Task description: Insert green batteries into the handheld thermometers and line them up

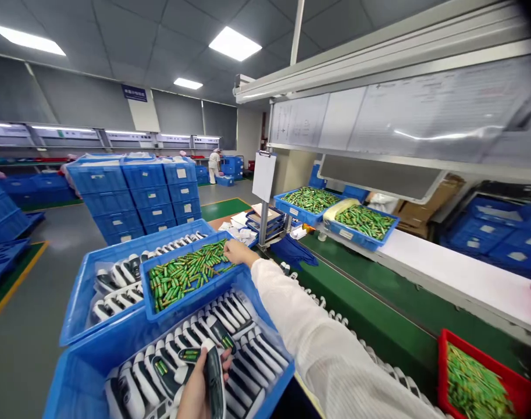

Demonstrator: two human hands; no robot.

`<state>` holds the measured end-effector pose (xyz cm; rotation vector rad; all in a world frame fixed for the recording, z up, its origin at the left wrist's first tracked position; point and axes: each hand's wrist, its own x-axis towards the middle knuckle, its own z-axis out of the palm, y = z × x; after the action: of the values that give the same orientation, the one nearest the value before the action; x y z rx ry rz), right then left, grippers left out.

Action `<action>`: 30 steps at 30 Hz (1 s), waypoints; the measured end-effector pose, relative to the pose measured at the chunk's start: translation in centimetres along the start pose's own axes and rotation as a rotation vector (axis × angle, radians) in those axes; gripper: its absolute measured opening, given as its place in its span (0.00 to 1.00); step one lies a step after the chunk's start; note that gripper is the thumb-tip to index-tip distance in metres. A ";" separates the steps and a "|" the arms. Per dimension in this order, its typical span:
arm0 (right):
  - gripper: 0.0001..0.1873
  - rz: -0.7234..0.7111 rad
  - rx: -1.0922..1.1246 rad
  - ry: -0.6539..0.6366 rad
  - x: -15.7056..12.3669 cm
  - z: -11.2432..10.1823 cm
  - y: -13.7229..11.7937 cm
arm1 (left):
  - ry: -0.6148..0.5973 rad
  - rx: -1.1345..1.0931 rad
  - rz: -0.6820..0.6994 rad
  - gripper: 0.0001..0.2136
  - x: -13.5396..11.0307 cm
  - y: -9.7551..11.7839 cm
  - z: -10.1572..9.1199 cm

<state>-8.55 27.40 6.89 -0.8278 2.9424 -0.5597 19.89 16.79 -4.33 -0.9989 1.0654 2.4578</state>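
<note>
Factory hall: a device [214, 372] is clasped in the left hand [198, 394]; batteries [182, 278] are touched by the right hand [237, 251], grip unclear; their perched tray [160, 311] could be tipped

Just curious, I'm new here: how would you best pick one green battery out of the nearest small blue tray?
Probably from above, pinching a battery across its round middle: they lie flat, jumbled in the tray, ends hemmed in. The right hand reaches in there; the left hand holds a dark device.

left hand [198, 391] cropped, overhead sheets [422, 110] seemingly unreadable
</note>
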 end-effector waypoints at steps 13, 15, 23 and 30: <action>0.15 0.032 1.008 0.805 -24.0 1.3 4.1 | -0.246 0.203 0.027 0.12 -0.6 -0.1 8.7; 0.14 0.128 1.045 0.948 -29.5 2.8 5.1 | -0.318 0.265 0.013 0.11 -1.4 -1.8 11.6; 0.15 0.641 1.023 1.549 -49.3 12.0 4.9 | -0.636 0.484 -0.155 0.11 -5.6 -12.7 17.4; 0.16 0.853 0.960 1.657 -59.4 13.9 -0.3 | -0.925 0.665 -0.248 0.13 -6.5 -21.2 15.3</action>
<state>44.32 52.83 -9.73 1.5456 2.3665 -3.0000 27.69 42.56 -3.61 0.2041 1.1510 1.7734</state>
